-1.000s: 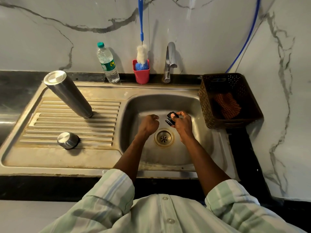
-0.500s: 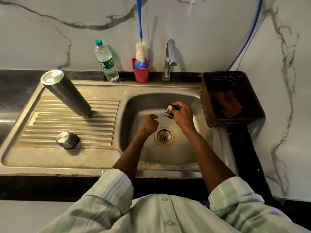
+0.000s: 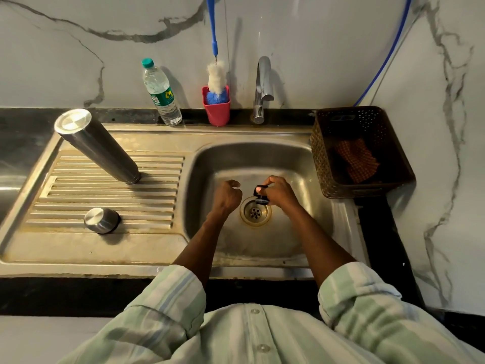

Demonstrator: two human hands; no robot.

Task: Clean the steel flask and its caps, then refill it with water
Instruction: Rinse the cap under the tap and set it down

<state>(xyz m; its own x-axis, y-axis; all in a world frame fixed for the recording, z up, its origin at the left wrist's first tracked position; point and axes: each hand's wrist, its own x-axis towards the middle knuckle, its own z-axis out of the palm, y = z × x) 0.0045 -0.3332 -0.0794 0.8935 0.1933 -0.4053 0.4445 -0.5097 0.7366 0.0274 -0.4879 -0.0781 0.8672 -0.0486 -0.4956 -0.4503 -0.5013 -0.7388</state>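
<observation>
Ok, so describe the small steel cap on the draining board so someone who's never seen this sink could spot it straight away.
Start at the steel sink's ribbed draining board, left of the basin. The tall steel flask stands upside down at its far end. The small steel cap sits alone at the near edge, a short round dome with a shiny flat top, far squatter than the flask.

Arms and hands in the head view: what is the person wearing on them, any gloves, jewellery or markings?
Both hands are bare: no gloves, rings, watch or bands show on the left hand or the right hand. The forearms are uncovered. The sleeves belong to a pale green shirt with wide lighter and faint blue stripes, pushed up near the elbows. White buttons run down its front.
</observation>
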